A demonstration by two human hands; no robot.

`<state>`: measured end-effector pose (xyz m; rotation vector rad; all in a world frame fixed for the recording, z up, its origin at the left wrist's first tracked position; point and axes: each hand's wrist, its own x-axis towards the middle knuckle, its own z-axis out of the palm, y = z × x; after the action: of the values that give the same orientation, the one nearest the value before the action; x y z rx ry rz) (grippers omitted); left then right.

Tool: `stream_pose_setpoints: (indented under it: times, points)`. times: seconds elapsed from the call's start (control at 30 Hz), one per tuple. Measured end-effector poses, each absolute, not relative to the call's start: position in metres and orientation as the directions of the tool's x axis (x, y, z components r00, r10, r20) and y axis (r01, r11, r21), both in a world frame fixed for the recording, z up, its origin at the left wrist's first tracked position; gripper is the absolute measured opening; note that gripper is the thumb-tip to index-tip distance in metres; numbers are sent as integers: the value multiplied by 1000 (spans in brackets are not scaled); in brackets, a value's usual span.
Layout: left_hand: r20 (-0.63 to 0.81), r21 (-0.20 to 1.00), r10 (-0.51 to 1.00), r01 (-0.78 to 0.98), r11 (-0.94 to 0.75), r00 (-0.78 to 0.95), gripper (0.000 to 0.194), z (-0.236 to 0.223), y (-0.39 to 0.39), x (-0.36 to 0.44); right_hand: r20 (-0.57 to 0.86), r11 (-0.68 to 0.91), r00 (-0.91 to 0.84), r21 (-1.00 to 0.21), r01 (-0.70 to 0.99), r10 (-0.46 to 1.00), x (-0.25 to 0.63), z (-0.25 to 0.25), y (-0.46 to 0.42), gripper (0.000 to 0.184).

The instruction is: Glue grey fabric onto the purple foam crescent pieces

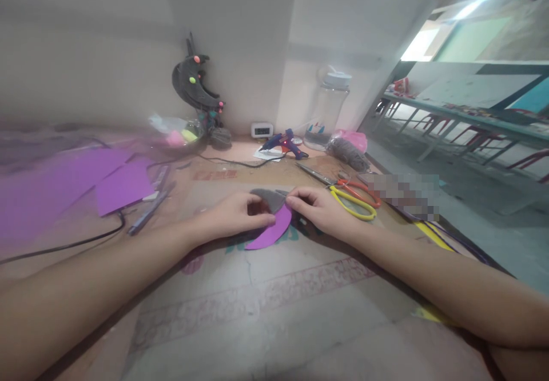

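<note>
Both my hands meet at the middle of the table over a purple crescent-shaped foam piece (271, 231) with a grey piece (268, 197) lying on its upper part. My left hand (234, 215) rests on the left side, fingers curled and pressing onto the pieces. My right hand (319, 208) pinches the right edge where the grey and purple pieces meet. The pieces lie flat on a sheet of cardboard (274, 301).
Yellow and orange scissors (354, 197) lie just right of my right hand. A blue glue gun (285, 143) with its cable, a small clock (261, 130), a clear jar (328, 112), a black crescent ornament (193, 86) and purple sheets (122, 186) stand further off.
</note>
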<state>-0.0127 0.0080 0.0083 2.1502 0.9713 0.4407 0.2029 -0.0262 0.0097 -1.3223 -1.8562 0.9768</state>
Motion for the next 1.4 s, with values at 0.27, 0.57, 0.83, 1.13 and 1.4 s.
stream_pose_setpoints:
  times: [0.27,0.57,0.83,1.13,1.4]
  points:
    - [26,734,741,491,-470,671,25,7,9,-12,108,232,-278,-856,463,954,203,10,-27,28]
    - [13,746,732,481,-461,681,21,9,9,-12,129,252,-274,-840,480,953,205,9,-26,30]
    - [19,752,714,461,-472,700,20,8,9,-13,170,305,-305,-823,479,937,206,6,-24,27]
    - [64,897,741,287,-337,669,32,5,13,-13,161,345,-351,-753,561,922,205,9,-24,24]
    - [40,891,765,323,-319,643,29,5,14,-13,194,403,-386,-701,588,902,205,9,-23,21]
